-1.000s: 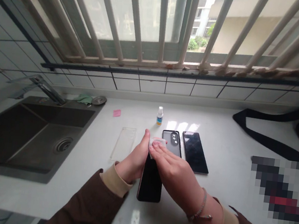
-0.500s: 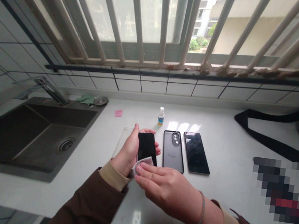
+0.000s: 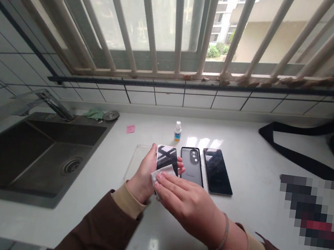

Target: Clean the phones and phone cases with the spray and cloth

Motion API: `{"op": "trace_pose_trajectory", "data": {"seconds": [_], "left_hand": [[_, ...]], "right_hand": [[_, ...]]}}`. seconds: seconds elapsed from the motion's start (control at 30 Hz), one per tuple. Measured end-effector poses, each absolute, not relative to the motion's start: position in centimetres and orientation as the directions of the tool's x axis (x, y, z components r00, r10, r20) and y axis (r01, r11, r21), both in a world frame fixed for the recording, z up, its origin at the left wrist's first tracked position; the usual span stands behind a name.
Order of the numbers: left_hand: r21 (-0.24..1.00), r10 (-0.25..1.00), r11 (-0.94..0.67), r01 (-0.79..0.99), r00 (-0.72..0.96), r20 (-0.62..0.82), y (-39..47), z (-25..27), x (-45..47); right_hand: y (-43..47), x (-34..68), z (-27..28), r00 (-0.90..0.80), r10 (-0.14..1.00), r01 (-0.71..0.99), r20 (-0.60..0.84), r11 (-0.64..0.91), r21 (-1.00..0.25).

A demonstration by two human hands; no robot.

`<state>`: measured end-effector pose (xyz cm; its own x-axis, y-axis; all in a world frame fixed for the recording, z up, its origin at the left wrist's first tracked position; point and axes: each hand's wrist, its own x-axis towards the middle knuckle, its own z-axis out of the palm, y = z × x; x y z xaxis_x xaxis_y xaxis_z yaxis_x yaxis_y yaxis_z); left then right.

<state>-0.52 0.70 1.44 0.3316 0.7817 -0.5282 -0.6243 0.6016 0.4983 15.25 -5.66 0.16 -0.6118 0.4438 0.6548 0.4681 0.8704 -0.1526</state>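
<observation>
My left hand (image 3: 145, 171) is wrapped round a smartphone (image 3: 167, 156) with a dark, shiny screen, thumb on one side and fingertips showing past the other. Over the lower part of that screen, my right hand (image 3: 184, 201) presses a pale cleaning cloth (image 3: 171, 170) with its fingers together. The phone's lower end is hidden by the cloth and fingers. Just right of the held phone lies a dark phone case (image 3: 191, 171), and beside it a second, larger phone (image 3: 218, 171) lies screen up. A clear case (image 3: 134, 161) rests partly behind my left hand.
A small white-capped bottle (image 3: 177, 132) stands behind the phones. Left of it lies a pink paper note (image 3: 130, 129). The sink (image 3: 61, 135) with its faucet (image 3: 55, 104) is at left, near a green cloth (image 3: 93, 113) and a metal drain cover (image 3: 111, 115). A black strap (image 3: 289, 128) lies at right.
The held phone has tilted, so its screen now reflects the window bars. My right hand and the cloth have shifted slightly over the screen. The whole view has moved a little.
</observation>
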Motion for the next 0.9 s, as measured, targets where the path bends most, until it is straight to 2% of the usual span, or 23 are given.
{"op": "trace_pose_trajectory", "data": {"seconds": [0.1, 0.23, 0.47, 0.63, 0.9], "left_hand": [[0.511, 0.771, 0.629, -0.585, 0.386, -0.506, 0.2, 1.5, -0.2], [0.563, 0.804, 0.592, -0.577, 0.376, -0.460, -0.2, 1.2, 0.1], [0.547, 0.775, 0.632, -0.549, 0.456, -0.437, -0.4, 1.0, 1.0], [0.529, 0.792, 0.610, -0.590, 0.422, -0.442, -0.3, 0.8, 0.9], [0.505, 0.813, 0.555, -0.661, 0.303, -0.497, 0.2, 1.6, 0.7]], "right_hand": [[-5.3, 15.2, 0.2, -0.591, 0.492, 0.499, 0.640, 0.846, -0.189], [-5.1, 15.3, 0.5, -0.562, 0.560, 0.550, 0.609, 0.803, -0.231], [-4.3, 15.6, 0.0, -0.450, 0.667, 0.685, 0.595, 0.684, -0.249], [-3.8, 15.8, -0.8, -0.389, 0.690, 0.746, 0.610, 0.625, -0.231], [-3.9, 15.6, -1.6, -0.460, 0.702, 0.704, 0.544, 0.661, -0.258]]}}
